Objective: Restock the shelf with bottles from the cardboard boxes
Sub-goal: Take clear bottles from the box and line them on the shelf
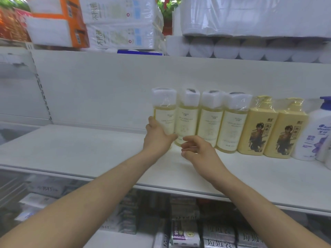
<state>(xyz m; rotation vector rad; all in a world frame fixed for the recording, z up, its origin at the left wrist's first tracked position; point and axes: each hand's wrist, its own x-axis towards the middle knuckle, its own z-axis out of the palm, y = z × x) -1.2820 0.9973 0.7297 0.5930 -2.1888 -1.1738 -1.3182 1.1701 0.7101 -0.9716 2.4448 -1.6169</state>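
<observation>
Several pale yellow bottles with white wrapped caps stand in a row on the white shelf (71,149). My left hand (157,136) grips the leftmost bottle (163,113) around its lower part, upright at the row's left end. Beside it stands the second bottle (187,117). My right hand (198,151) hovers just in front of that second bottle's base with fingers loosely curled, holding nothing. No cardboard box is in view.
Two yellow pump bottles (258,126) and a white pump bottle (315,133) continue the row to the right. Tissue packs (118,24) and paper rolls (250,47) fill the shelf above. Packaged goods (215,233) lie on the shelf below.
</observation>
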